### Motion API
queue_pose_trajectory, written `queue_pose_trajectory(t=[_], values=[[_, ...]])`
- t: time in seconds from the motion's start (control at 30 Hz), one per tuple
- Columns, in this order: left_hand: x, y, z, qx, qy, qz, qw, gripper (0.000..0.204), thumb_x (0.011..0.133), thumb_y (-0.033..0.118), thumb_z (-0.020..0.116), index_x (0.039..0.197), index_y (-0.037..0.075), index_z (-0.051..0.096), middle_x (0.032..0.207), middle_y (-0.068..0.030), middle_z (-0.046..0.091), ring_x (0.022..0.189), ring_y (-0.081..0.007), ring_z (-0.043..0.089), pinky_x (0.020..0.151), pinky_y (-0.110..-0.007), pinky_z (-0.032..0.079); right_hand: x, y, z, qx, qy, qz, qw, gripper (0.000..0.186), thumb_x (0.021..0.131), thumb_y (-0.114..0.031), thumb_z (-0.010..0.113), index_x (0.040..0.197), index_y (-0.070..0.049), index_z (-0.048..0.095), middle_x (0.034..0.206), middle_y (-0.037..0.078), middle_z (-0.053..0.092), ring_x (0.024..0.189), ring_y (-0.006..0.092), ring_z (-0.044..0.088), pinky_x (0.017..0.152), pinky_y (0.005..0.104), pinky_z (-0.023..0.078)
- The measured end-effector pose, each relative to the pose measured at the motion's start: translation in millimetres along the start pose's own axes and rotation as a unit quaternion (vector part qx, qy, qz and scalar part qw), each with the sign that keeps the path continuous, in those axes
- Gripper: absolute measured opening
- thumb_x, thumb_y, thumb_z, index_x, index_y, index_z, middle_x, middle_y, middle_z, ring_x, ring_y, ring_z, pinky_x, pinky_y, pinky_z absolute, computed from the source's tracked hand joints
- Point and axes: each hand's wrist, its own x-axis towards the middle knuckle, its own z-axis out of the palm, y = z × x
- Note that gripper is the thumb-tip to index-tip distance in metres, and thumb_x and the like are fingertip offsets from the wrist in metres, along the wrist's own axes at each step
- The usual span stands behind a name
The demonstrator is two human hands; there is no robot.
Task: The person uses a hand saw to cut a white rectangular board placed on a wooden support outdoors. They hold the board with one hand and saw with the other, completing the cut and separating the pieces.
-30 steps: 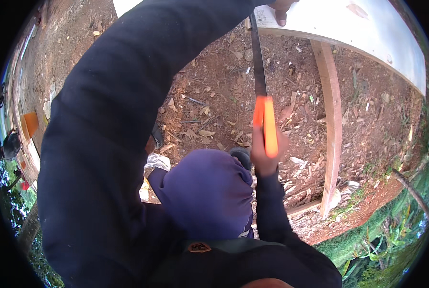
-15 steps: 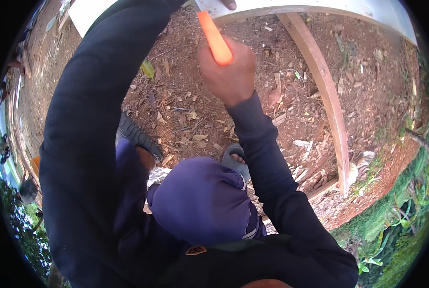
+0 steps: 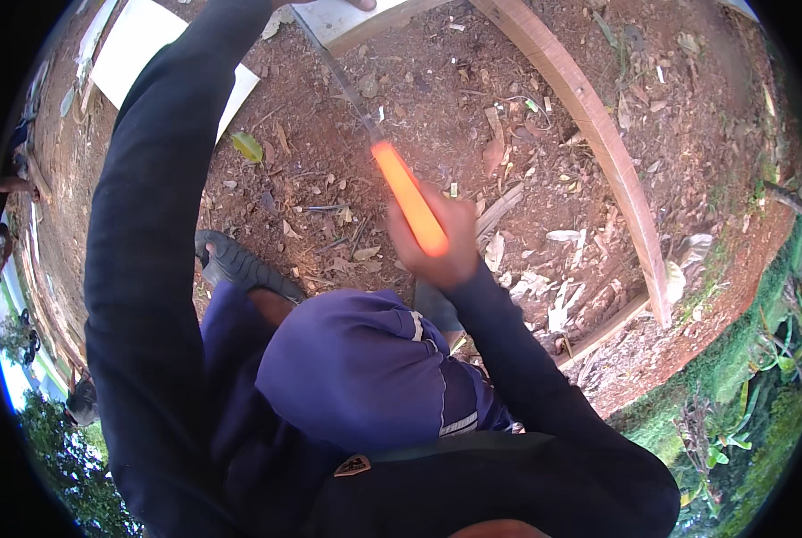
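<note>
My right hand (image 3: 441, 235) is closed around the bright orange handle (image 3: 410, 199) of a handsaw. Its narrow dark blade (image 3: 336, 70), seen nearly edge-on, runs up and left to the end of a white-topped wooden board (image 3: 378, 20). At the top edge of the picture my left hand (image 3: 362, 4) rests on this board beside the blade. Only a fingertip and part of the wrist show there; the other fingers are cut off.
A curved-looking wooden beam (image 3: 589, 103) slopes down to the ground on the right. White sheets (image 3: 145, 49) lie at the upper left. Leaves and wood scraps litter the brown soil. My sandalled foot (image 3: 244, 267) is below; green plants (image 3: 741, 430) grow at the lower right.
My right hand has drawn the saw back toward my body, so more blade shows. The board's end now appears farther up and left as the view shifted.
</note>
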Motion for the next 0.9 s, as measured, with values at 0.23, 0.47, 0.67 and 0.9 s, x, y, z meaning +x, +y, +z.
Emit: queue_pose_trajectory(t=[0.23, 0.47, 0.67, 0.9], values=[[13, -2, 4, 0.014, 0.011, 0.008, 1.0, 0.092, 0.067, 0.058, 0.087, 0.144, 0.015, 0.06, 0.143, -0.0127, 0.062, 0.132, -0.0361, 0.057, 0.117, -0.062, 0.029, 35, 3, 5, 0.017, -0.004, 0.004, 1.0, 0.008, 0.084, -0.007, 0.069, 0.088, -0.001, 0.068, 0.066, 0.015, 0.061, 0.054, 0.031, 0.064, 0.052, 0.0377, 0.048], [4, -4, 7, 0.011, 0.015, 0.007, 1.0, 0.092, 0.067, 0.057, 0.087, 0.144, 0.013, 0.06, 0.146, -0.0113, 0.06, 0.133, -0.0343, 0.057, 0.116, -0.063, 0.031, -54, -7, -39, -0.006, -0.019, 0.011, 1.0, 0.014, 0.077, -0.009, 0.072, 0.089, -0.003, 0.069, 0.072, 0.012, 0.066, 0.058, 0.0347, 0.066, 0.054, 0.0423, 0.052], [20, 3, -3, 0.022, 0.019, 0.02, 0.999, 0.092, 0.066, 0.058, 0.087, 0.142, 0.012, 0.061, 0.144, -0.0135, 0.062, 0.133, -0.0339, 0.057, 0.115, -0.064, 0.032, 101, -10, 16, -0.005, -0.016, 0.008, 1.0, 0.008, 0.082, -0.005, 0.07, 0.089, -0.001, 0.068, 0.065, 0.013, 0.062, 0.052, 0.0294, 0.062, 0.052, 0.0353, 0.048], [5, -7, 6, 0.014, -0.002, 0.008, 1.0, 0.093, 0.065, 0.061, 0.086, 0.141, 0.014, 0.062, 0.136, -0.0125, 0.066, 0.13, -0.0339, 0.059, 0.115, -0.064, 0.03, -61, -8, -43, -0.027, -0.034, 0.004, 0.999, 0.021, 0.086, -0.001, 0.066, 0.105, 0.007, 0.072, 0.068, 0.013, 0.066, 0.055, 0.0222, 0.066, 0.053, 0.0342, 0.05]])
